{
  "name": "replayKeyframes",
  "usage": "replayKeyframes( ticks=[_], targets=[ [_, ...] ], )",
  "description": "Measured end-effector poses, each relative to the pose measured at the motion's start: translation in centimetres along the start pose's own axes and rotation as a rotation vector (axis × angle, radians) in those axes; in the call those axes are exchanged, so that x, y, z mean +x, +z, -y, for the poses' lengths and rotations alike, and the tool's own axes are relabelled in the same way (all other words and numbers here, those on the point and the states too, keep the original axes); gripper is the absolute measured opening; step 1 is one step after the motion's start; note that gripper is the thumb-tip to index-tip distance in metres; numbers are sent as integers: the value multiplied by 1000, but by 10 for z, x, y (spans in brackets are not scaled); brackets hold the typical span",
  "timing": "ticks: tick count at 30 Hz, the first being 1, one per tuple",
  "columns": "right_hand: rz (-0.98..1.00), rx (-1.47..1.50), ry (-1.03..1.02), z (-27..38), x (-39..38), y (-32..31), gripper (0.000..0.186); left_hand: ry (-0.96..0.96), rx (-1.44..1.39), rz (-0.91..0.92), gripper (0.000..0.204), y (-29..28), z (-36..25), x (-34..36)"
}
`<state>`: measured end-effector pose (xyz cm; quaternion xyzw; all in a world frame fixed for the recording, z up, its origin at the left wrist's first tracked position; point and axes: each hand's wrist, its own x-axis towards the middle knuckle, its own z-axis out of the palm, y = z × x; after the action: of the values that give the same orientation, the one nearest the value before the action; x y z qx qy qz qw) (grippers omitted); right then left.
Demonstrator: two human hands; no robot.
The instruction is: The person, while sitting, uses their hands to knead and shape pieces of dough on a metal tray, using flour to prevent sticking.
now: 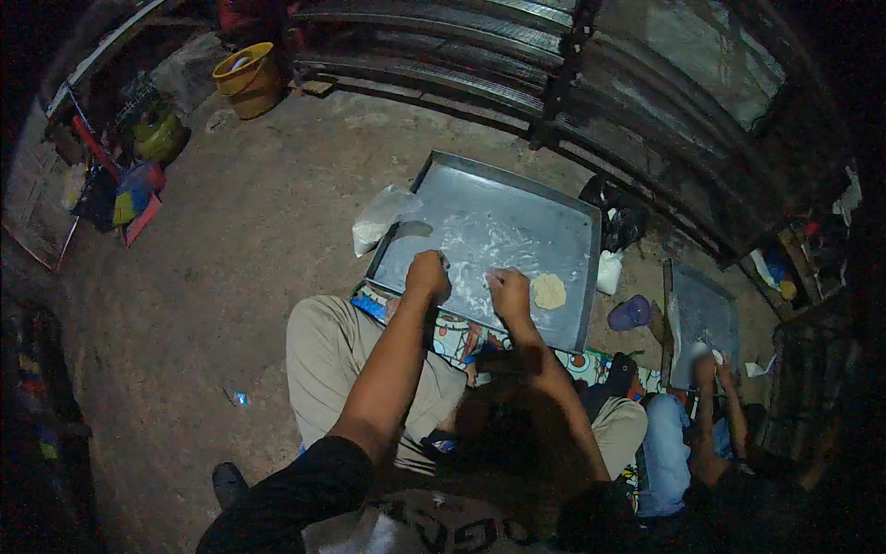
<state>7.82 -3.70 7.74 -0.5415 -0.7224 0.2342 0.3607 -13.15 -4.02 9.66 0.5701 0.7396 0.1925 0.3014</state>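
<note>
Head view, your left hand: Your left hand [428, 274] is a closed fist. The fingers are curled in tight. It rests on the near edge of the big metal tray [517, 198]. You cannot tell if something small is inside the fist.
Head view, your right hand: Your right hand [509, 292] is just to the right of the left one. Its fingers are curled in and together too. It presses down on the tray floor. You cannot tell if it grips anything.
Head view, the dough: A small flat round of dough [549, 291] lies on the tray, just beside your right hand, on its right. It looks pale yellow.
Head view, the tray: The tray is square and grey, with white flour dust spread over it. It sits on the dirt floor, far from your knees.
Head view, your legs: Your tan trousers [328, 355] show near you, under your left arm.
Head view, the mat: A bright patterned mat [461, 334] lies under the near edge of the tray.
Head view, left of the tray: A white plastic bag [378, 217] sits at the tray's left side.
Head view, far left: A yellow bucket [247, 78] stands far away, at the back.
Head view, right side: Another person's hands [711, 365] are near a second, smaller tray [706, 309]. A purple cap [630, 313] lies between the two trays.
</note>
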Motion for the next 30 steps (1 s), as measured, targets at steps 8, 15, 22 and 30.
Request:
replayKeyframes(
  ticks=[8, 15, 22, 30],
  targets=[
    [293, -362, -270, 24, -5, 40, 20, 40, 44, -72, 16, -1, -11, -5],
    [362, -435, -308, 25, 1, 33, 17, 87, 110, -38, 19, -2, -15, -11],
    [35, -206, 56, -53, 3, 3, 26, 278, -207, 55, 36, 33, -15, -2],
    [195, 587, 293, -19, 0, -4, 40, -95, -1337, 220, 61, 75, -62, 5]
  ],
)
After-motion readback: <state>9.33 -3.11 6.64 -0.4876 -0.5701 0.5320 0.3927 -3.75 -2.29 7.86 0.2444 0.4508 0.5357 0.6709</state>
